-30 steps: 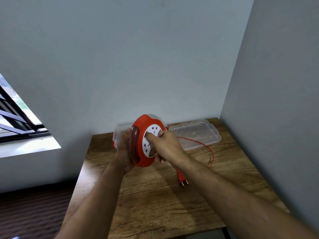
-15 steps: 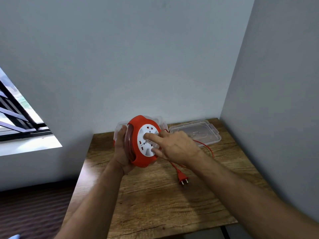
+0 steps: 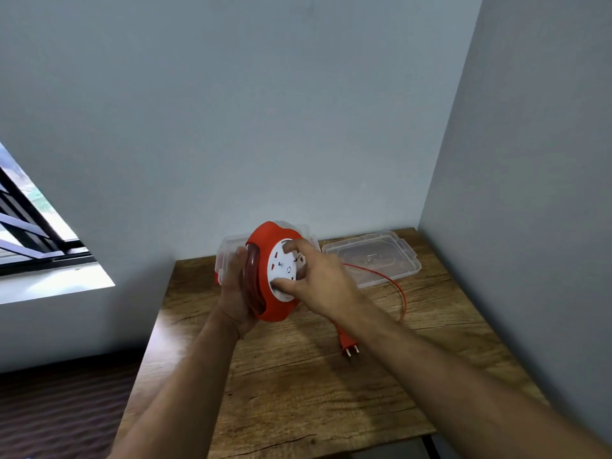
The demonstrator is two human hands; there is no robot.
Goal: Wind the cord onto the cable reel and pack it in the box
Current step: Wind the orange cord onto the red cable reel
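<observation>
Left hand point(image 3: 236, 286) grips the reel point(image 3: 265, 276) upright by its back; right hand point(image 3: 318, 276) pinches its white face. Loose cord point(image 3: 399, 289) trails right, plug point(image 3: 349, 346) on table point(image 3: 298, 392).

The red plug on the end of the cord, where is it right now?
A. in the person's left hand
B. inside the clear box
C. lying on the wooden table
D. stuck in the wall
C: the red plug lies prongs-out on the bare wooden table, near the right forearm, held by neither hand.
</observation>
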